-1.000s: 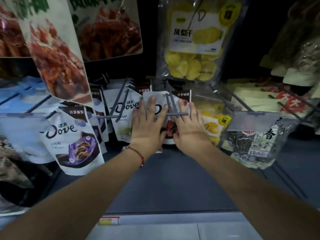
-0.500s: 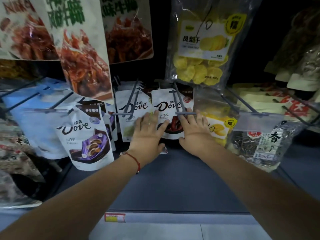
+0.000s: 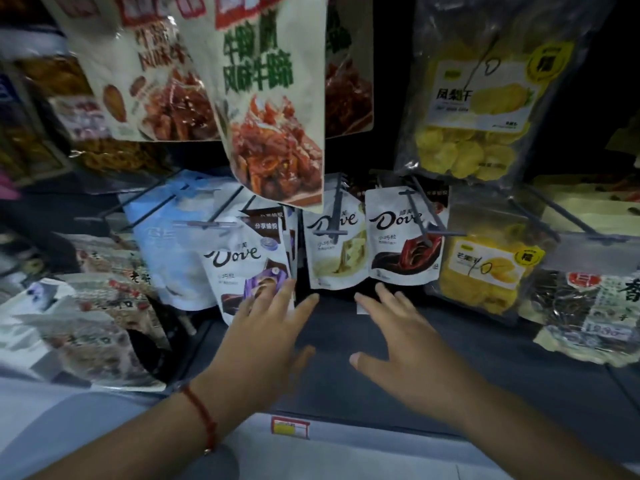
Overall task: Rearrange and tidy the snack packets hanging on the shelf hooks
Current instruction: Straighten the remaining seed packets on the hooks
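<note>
Three rows of white Dove packets hang on grey hooks: a purple one [image 3: 247, 268] at the left, a cream one [image 3: 337, 251] in the middle, a dark red one [image 3: 403, 247] to its right. My left hand [image 3: 266, 337], fingers spread and straight, overlaps the lower edge of the purple packet. Below the red packet, my right hand [image 3: 401, 337] hovers with spread fingers, touching nothing. A grey hook [image 3: 420, 220] runs through the red packet's top.
Meat-snack bags [image 3: 273, 109] hang overhead at centre-left. Yellow dried-fruit bags [image 3: 478, 102] hang right, one lower [image 3: 485, 271]. A seed packet [image 3: 588, 306] sits far right, more bags [image 3: 90, 323] low left. The grey shelf floor [image 3: 346, 375] and a price tag [image 3: 290, 426] lie below.
Both hands have come off the middle Dove packets and dropped lower toward me. My left hand has shifted left to the purple packet. The view has tilted upward.
</note>
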Demonstrator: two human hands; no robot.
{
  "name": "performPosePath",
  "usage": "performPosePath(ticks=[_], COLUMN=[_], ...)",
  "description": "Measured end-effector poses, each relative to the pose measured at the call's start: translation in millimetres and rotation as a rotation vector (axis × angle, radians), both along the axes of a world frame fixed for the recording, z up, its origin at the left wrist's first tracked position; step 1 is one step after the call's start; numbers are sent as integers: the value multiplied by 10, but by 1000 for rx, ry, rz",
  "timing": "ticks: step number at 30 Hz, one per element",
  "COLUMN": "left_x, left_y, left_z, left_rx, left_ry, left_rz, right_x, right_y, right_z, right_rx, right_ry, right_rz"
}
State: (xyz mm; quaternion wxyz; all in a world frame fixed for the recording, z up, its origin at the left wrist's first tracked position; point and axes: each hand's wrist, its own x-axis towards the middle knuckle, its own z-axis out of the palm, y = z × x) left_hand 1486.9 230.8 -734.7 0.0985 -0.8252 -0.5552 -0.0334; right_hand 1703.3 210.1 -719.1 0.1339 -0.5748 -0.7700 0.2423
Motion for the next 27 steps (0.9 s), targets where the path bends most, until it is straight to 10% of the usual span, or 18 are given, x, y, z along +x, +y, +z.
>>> performPosePath(ticks=[8, 23, 27], left_x=[-1004, -1148, -1267], left_y=[303, 1317, 1328], left_z=[-262, -513, -571], left_rx=[262, 195, 232], left_ry=[36, -186, -207], left_rz=[186, 20, -11], right_x=[-1094, -1578, -1502], right_y=[362, 1379, 1329], right_z=[-44, -441, -587], right_rx=[320, 435, 397], right_ry=[-177, -239, 44], right_rz=[105, -61, -92])
